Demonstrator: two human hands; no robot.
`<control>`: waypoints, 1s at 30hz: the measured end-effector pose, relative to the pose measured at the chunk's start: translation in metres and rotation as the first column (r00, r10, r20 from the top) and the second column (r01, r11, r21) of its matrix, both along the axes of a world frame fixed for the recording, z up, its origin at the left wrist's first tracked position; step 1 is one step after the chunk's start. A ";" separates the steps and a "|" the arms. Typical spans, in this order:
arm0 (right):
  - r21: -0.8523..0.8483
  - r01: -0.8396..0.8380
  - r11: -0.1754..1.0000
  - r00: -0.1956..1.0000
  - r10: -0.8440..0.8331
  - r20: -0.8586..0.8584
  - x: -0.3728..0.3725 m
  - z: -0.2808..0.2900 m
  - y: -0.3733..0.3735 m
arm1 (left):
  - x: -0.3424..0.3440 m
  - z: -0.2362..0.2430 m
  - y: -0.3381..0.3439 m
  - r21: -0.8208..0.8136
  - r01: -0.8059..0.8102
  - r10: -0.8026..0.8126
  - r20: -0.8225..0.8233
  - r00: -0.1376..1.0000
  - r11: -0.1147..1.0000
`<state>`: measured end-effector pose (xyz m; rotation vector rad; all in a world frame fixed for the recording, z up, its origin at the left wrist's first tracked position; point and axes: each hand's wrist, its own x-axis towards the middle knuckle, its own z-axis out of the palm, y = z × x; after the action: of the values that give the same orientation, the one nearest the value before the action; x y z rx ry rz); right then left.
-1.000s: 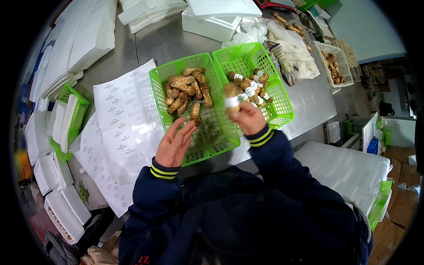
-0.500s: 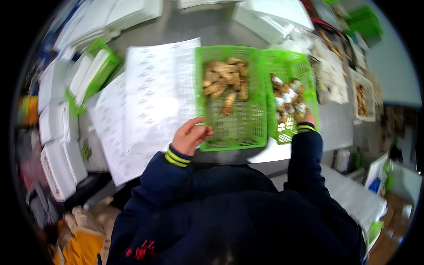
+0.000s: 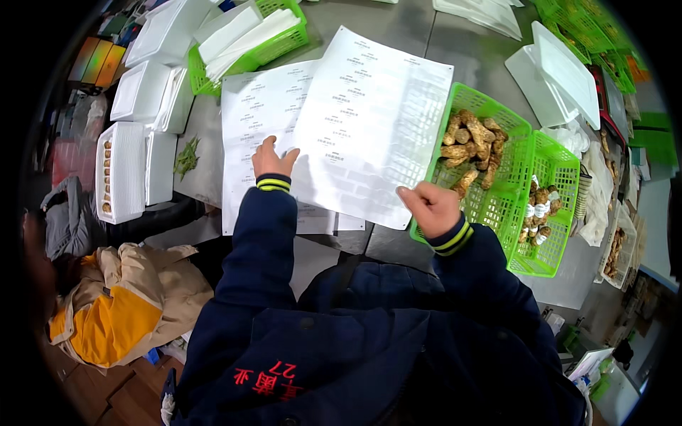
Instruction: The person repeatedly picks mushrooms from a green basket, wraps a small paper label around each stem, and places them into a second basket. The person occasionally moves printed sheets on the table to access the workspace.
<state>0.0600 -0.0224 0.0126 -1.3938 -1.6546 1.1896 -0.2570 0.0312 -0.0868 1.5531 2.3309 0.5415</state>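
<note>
Label sheets [image 3: 348,121] beneath left-hand fingers [image 3: 268,148]

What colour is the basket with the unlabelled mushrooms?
The basket is bright green; the head view shows it best.

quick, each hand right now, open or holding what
Left hand: open, fingers spread over the sheets, nothing seen in its grip.
Right hand: fingers curled; cannot tell whether its grip is on anything.
</note>
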 end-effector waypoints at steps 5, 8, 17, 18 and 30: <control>-0.126 -0.090 0.988 0.996 0.091 0.004 -0.053 -0.017 0.016 | -0.025 -0.009 0.003 -0.265 0.252 -0.050 0.592 0.805 0.931; 0.044 -0.096 0.994 0.995 0.097 -0.035 -0.076 -0.036 0.028 | -0.015 0.004 -0.011 -0.168 0.250 -0.008 0.815 0.579 0.954; 0.088 -0.081 0.993 0.995 0.086 -0.056 -0.114 -0.034 0.035 | 0.009 0.068 -0.036 -0.136 0.275 0.052 0.955 0.293 0.952; 0.109 -0.064 0.992 0.995 0.071 -0.064 -0.115 -0.032 0.034 | 0.012 0.072 -0.036 -0.115 0.288 0.034 0.962 0.269 0.951; -0.086 -0.035 0.996 0.984 0.019 -0.179 -0.107 -0.013 0.034 | 0.019 0.082 -0.032 -0.003 0.425 -0.091 0.975 0.201 0.905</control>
<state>-0.0468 0.0113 -0.0009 -1.2804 -1.5165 1.3774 -0.2376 -0.0004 -0.0047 0.9187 1.0298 0.7460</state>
